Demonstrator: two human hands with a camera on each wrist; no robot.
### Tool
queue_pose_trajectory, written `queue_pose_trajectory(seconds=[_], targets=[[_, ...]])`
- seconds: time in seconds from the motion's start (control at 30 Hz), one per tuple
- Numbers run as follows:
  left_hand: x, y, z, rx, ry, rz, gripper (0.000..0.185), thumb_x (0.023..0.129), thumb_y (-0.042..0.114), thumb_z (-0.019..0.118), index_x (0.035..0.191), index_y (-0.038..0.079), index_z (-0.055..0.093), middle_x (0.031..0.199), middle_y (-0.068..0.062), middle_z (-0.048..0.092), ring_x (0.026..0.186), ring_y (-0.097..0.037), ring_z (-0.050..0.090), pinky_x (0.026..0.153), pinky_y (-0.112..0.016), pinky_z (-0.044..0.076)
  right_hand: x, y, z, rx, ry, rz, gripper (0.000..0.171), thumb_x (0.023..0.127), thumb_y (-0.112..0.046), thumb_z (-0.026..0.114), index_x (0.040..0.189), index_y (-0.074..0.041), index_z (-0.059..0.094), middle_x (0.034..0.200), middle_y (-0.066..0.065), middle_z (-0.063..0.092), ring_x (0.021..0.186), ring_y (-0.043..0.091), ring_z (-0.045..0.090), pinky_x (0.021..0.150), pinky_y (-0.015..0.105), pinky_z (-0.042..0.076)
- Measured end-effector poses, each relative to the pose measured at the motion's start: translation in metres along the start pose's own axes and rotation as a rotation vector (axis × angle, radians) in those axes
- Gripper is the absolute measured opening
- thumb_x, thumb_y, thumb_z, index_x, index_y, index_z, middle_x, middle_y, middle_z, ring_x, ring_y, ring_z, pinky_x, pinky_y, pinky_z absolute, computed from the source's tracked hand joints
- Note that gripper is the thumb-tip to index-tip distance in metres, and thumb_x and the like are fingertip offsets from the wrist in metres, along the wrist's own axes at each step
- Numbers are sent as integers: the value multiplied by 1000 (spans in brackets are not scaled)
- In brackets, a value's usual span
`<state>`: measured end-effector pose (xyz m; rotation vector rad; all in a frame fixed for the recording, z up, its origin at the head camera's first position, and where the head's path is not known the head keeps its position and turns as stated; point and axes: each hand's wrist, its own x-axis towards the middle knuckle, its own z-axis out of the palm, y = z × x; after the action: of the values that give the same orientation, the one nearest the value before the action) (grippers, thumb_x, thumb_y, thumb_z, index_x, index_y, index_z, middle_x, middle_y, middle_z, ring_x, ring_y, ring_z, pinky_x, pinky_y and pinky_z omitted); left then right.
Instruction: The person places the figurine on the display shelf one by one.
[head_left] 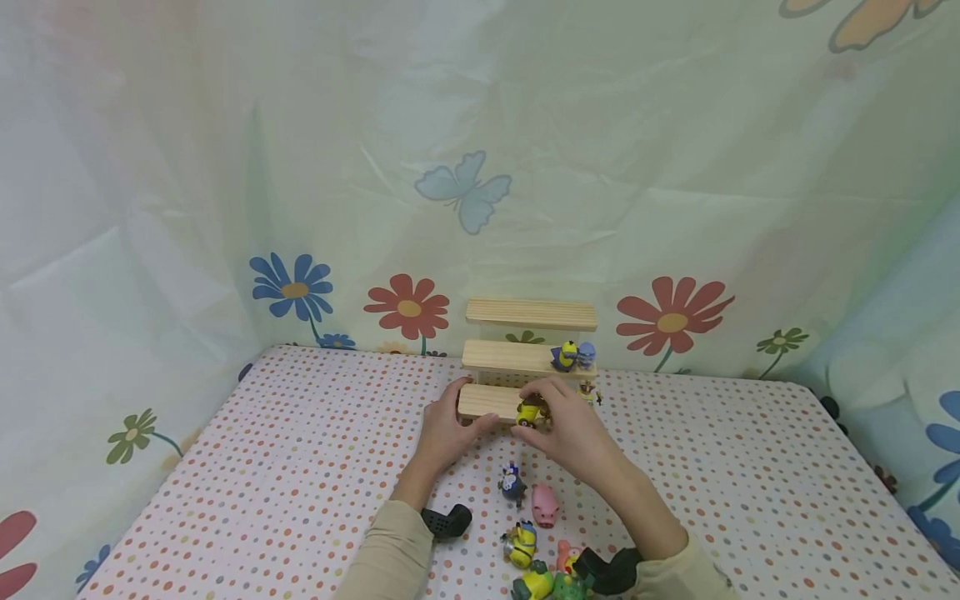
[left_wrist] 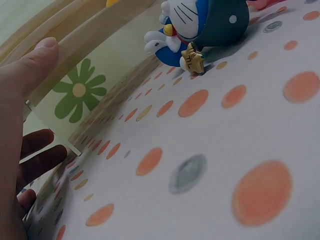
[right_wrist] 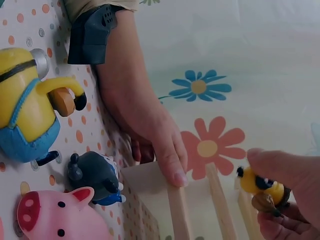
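Note:
A three-step wooden shelf (head_left: 525, 350) stands at the back of the dotted table. My left hand (head_left: 457, 415) grips the left end of its lowest step (right_wrist: 177, 210), thumb (left_wrist: 30, 70) on top and fingers (left_wrist: 42, 150) curled at the side. My right hand (head_left: 537, 414) pinches a small yellow figure (head_left: 529, 412) (right_wrist: 261, 186) just over that lowest step. A yellow minion (head_left: 566, 357) and a purple figure (head_left: 586, 354) stand on the middle step. Another tiny figure (head_left: 590, 392) sits at the right end of the lowest step.
Loose toys lie on the table near me: a blue cat figure (head_left: 513, 483) (left_wrist: 200, 30) (right_wrist: 95, 177), a pink pig (head_left: 545, 504) (right_wrist: 55, 215), a minion (head_left: 521, 543) (right_wrist: 25, 100) and several more at the front edge (head_left: 551, 582). A flowered cloth (head_left: 480, 192) hangs behind.

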<state>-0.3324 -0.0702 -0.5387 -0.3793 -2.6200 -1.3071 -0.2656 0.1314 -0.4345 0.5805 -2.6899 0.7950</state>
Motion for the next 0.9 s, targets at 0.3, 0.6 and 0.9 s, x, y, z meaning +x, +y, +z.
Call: queue_pose_trajectory(seconds=[0.3,0.6,0.9], targets=[[0,-1,1,20,3,10,81,80,59,66,143,16,39,118,-7,64,100,-20,62,81,-38,50,1,3,-1,184,52,-6,36,84,-23,73,117,-14,65,116,5,51,91,14,58,76,28,55],[-1,1,1,0,-10,-20,83,78,61,66,144,19,38,122,-7,62,103,-21,61,85,-40,48,4,4,-11,466,85,120,40,84,-7,72,118,-1,52,116,15,48,103,30,61,81,26,54],[0,-2,1,-10,-6,-14,83,77,62,66,143,18,39,120,-5,63,102,-19,61,84,-39,48,5,15,-25,312,167,209,38,83,-28,74,113,-8,58,107,10,66,95,25,64,82,41,52]])
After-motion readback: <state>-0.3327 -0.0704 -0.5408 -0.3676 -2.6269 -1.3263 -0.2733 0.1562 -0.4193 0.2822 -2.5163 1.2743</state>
